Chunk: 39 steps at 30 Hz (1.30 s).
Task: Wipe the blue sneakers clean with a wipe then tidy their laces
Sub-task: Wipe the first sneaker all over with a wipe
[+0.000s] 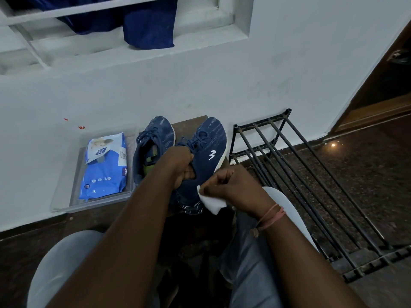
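Observation:
Two blue sneakers stand on a small brown stool (188, 122) against the wall. The right sneaker (208, 150) carries a white logo on its side. My left hand (181, 166) grips it at the collar, fingers curled into its opening. My right hand (231, 185) pinches a folded white wipe (211, 202) against that sneaker's heel side. The left sneaker (153, 143) sits untouched beside it, laces loose, with something green inside.
A blue pack of wet wipes (104, 167) lies in a clear plastic tray (64, 196) left of the stool. A black metal shoe rack (295, 174) stands to the right on the dark floor. Blue cloth (149, 25) hangs from the window ledge above.

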Motion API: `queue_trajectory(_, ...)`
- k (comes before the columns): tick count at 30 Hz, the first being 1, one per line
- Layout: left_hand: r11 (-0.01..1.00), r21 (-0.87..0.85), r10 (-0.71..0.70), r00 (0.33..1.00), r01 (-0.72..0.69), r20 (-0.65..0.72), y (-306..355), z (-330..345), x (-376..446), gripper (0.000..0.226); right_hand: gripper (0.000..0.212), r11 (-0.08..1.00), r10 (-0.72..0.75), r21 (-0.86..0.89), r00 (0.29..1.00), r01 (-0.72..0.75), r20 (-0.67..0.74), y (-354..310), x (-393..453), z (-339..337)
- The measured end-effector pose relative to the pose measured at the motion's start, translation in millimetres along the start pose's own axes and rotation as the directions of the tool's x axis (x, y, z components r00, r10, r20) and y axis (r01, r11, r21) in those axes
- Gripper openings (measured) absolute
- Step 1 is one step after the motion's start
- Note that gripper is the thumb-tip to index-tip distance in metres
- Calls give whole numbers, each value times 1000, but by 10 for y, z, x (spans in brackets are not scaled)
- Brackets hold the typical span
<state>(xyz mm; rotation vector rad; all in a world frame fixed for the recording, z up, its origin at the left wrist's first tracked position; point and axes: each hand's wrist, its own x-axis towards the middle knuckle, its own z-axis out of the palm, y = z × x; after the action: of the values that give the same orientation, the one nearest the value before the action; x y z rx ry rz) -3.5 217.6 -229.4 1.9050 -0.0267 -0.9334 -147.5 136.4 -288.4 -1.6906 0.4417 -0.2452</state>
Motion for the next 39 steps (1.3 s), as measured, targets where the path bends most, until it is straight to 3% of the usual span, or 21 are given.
queue_trajectory(6, 1000, -13, -6, 1000, 5, -6, -12, 2, 21, 28, 13, 997, 12, 74, 953, 11, -304, 44, 134, 28)
queue_trajectory(11, 1000, 15, -9, 1000, 9, -12, -10, 0, 28, 30, 6, 1000, -3, 10, 999, 3, -43, 29, 118, -24)
queue_trajectory(15, 1000, 24, -14, 1000, 14, -13, -5, 23, 31, 32, 13, 998, -40, -60, 988, 31, -146, 47, 145, -59)
queue_trajectory(19, 1000, 16, -6, 1000, 6, -9, -6, 5, 26, 29, 12, 993, -7, -116, 997, 16, 79, -25, 26, -10)
queue_trajectory(23, 1000, 5, 0, 1000, 0, -24, -12, 11, 26, 26, 14, 998, -25, -65, 995, 19, -92, 9, 57, -2)
queue_trajectory(27, 1000, 26, 4, 1000, -4, -12, -16, -4, 16, 32, 15, 995, -16, -100, 1000, 15, -15, -40, 49, -8)
queue_trajectory(31, 999, -42, 3, 1000, -3, 2, -28, -3, 21, 27, 11, 997, 34, 75, 952, -12, -303, 44, 180, -4)
queue_trajectory(35, 998, -69, -2, 1000, 3, 2, -53, 26, 22, 23, 3, 998, 17, 60, 838, 18, -545, 115, 370, -33)
queue_trajectory(39, 992, -125, -21, 999, 26, 39, -25, 70, 40, 23, 20, 997, 60, 78, 818, -19, -572, 234, 401, -45)
